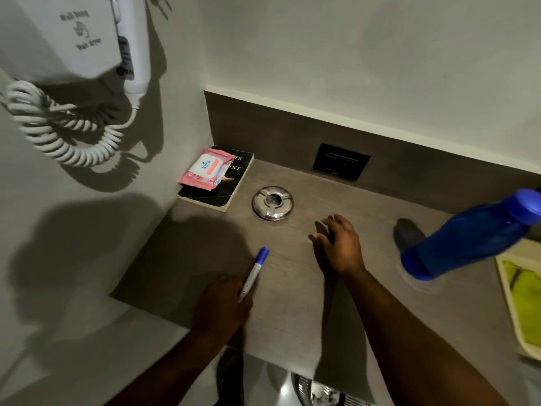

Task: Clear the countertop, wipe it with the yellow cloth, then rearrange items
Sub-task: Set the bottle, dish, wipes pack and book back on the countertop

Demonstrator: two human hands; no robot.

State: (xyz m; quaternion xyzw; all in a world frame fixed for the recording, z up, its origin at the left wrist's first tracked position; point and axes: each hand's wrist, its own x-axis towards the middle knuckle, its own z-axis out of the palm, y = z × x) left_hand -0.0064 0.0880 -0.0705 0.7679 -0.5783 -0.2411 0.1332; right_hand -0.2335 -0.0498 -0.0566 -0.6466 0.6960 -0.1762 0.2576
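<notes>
1. Head view is giving me only part of the scene: the blue bottle is running out of the right edge at its cap, so I am not seeing the whole top, and it looks tilted, though the wide lens may be causing that.
2. At the right edge, a cream tray is being cut off, and the yellow cloth inside it is showing only as a strip.
3. The black book in the back left corner of the countertop is lying partly under a pink wipes pack, so I am reading only fragments of its title.
4. Below the counter edge something shiny and metallic is peeking in, too cropped for me to identify.
5. My left hand is curling round the lower end of a blue-capped marker; its fingertips are hidden behind the knuckles, and the cap is pointing away toward the wall.
6. My right hand is hovering or resting over bare countertop with fingers spread and relaxed, gripping nothing; I cannot tell whether the fingertips are touching the surface.
7. A round steel ashtray is sitting just beyond that hand, apart from it, between the book and a dark wall socket.
8. A white wall-hung hair dryer with a coiled cord is filling the upper left, cropped by the frame.
</notes>
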